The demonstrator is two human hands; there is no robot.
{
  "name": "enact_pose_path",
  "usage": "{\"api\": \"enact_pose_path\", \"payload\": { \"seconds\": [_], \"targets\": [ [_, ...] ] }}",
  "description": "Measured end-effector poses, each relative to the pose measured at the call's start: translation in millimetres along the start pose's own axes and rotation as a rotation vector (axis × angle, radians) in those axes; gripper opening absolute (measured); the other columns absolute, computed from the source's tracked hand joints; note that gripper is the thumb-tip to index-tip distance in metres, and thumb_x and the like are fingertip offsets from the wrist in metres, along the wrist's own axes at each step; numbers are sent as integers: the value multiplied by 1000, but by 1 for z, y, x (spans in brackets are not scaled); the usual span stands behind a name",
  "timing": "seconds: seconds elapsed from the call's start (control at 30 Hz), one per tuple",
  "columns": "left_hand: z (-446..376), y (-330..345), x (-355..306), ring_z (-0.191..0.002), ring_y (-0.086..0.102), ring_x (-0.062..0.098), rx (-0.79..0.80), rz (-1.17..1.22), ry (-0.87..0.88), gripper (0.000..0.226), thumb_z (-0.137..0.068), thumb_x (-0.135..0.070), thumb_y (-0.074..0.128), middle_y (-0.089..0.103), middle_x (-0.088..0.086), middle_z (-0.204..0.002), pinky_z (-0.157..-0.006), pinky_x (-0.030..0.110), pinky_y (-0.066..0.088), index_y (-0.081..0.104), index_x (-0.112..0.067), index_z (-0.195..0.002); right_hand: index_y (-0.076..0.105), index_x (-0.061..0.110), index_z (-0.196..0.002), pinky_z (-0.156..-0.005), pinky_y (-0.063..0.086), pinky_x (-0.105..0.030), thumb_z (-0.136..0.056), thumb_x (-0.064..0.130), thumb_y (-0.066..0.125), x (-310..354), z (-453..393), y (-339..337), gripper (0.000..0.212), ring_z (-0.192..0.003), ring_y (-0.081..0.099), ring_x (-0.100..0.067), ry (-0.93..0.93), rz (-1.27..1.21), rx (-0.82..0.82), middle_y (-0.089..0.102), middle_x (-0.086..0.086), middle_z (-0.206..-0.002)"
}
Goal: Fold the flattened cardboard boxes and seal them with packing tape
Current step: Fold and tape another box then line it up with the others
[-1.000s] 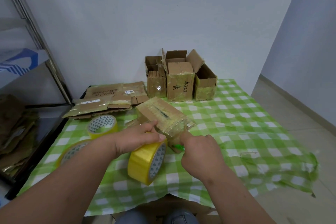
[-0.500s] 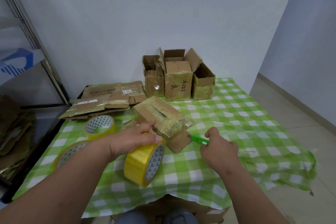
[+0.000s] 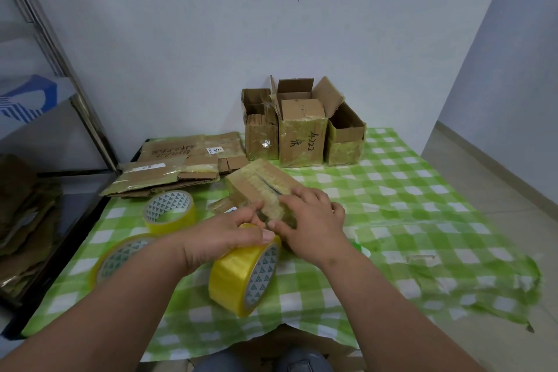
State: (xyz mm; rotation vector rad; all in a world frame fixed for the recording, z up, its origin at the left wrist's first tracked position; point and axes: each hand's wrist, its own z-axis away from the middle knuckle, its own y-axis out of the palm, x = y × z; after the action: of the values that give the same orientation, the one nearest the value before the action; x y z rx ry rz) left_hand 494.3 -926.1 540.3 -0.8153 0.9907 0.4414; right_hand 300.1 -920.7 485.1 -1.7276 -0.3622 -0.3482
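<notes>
From the head view, the worktop (image 3: pixel 392 190) wears a green-and-white checked cloth. At its far edge, against the wall, stand three upright cardboard boxes (image 3: pixel 302 136) touching side by side, flaps open. To their left lies a stack of flattened boxes (image 3: pixel 178 166); how many are in it cannot be told. Three rolls of yellow packing tape are in view: one roll (image 3: pixel 169 211) lies flat near the stack, a second roll (image 3: pixel 120 260) lies closer, partly hidden by the left forearm, and the third roll (image 3: pixel 244 272) stands on edge at the near middle.

The box being sealed (image 3: pixel 262 187) lies tilted at the centre, its top already glossy with tape. The left hand (image 3: pixel 223 238) grips the third roll from above, fingers curled over its rim, thumb forward. The right hand (image 3: pixel 311 223) presses on the box's near end, fingers spread and nearly straight, hiding that end. A small green object (image 3: pixel 357 246) peeks out just beside the right wrist; what it is cannot be told.
</notes>
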Motion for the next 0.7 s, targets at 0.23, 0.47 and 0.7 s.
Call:
{"api": "enact_pose_path", "payload": {
  "seconds": [0.23, 0.47, 0.7],
  "targets": [
    [0, -3, -2, -138, 36, 8, 20, -13, -8, 66, -54, -64, 70, 24, -23, -157, -115, 45, 33, 68, -20, -104, 49, 45, -131, -102, 7, -44, -79, 70, 49, -4, -5, 5, 58, -135, 24, -17, -33, 96, -57, 39, 13, -147],
    [1, -5, -5, -140, 33, 7, 32, -68, -15, 52, -66, -54, 67, 24, -23, -157, -117, 42, 29, 68, -22, -106, 53, 49, -110, -100, 11, -41, -64, 67, 51, 1, -10, 6, 49, -128, 23, -13, 65, -74, -22, 41, 20, -126],
    [5, -4, -2, -139, 33, 4, 19, -35, 17, 64, -50, -65, 71, 29, -23, -154, -118, 41, 27, 70, -25, -101, 53, 52, -94, -105, 10, -39, -75, 50, 68, 3, -8, 7, 24, -130, 21, -8, 83, -243, -39, 41, 25, -122]
  ]
}}
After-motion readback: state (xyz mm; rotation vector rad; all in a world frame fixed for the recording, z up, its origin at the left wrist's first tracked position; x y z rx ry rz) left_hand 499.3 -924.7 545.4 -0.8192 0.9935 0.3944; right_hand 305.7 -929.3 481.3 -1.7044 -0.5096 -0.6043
